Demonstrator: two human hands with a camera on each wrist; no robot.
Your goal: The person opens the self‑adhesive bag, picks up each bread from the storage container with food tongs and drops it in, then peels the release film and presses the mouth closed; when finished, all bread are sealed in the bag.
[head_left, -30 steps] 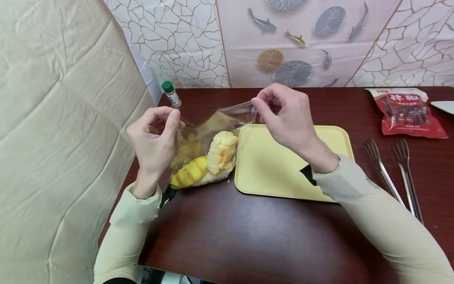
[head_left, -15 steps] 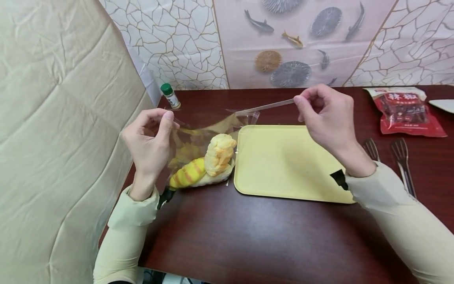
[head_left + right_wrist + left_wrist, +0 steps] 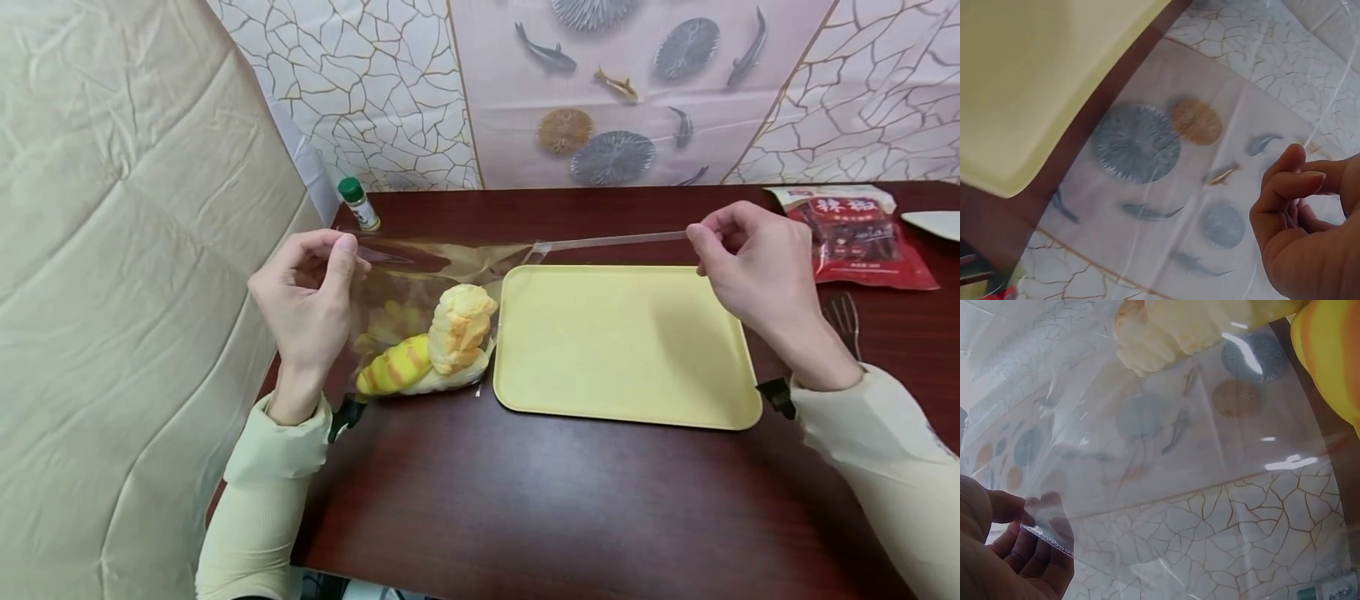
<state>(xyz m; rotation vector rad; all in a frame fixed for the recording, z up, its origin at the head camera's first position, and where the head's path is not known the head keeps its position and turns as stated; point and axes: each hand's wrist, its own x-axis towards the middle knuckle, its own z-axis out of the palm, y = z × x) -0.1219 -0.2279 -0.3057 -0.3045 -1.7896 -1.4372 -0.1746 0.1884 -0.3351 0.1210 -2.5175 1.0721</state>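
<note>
My left hand point(image 3: 303, 304) pinches the upper left corner of a clear plastic bag point(image 3: 457, 262). Through the film show a yellow striped bread roll point(image 3: 397, 367), a pale golden bread point(image 3: 461, 329) standing against it and a whitish piece below. From the bag's upper right corner a thin translucent strip point(image 3: 615, 241) runs taut to my right hand point(image 3: 768, 287), whose thumb and fingertips pinch its end. In the left wrist view, the bag's film point(image 3: 1166, 456) spreads out from the left hand's fingers point(image 3: 1035, 556). The right wrist view has the strip point(image 3: 1334, 106) leaving the fingertips.
A pale yellow tray point(image 3: 622, 392) lies right of the bag. A green-capped small bottle point(image 3: 358, 204) stands at the back left. On the right are a red food packet point(image 3: 855, 242), tongs point(image 3: 843, 321) partly behind the right arm, and a white object point(image 3: 933, 223).
My right hand has moved right, and the strip between it and the bag has lengthened. The bag's top edge has straightened. My left hand has shifted slightly left, still pinching its corner.
</note>
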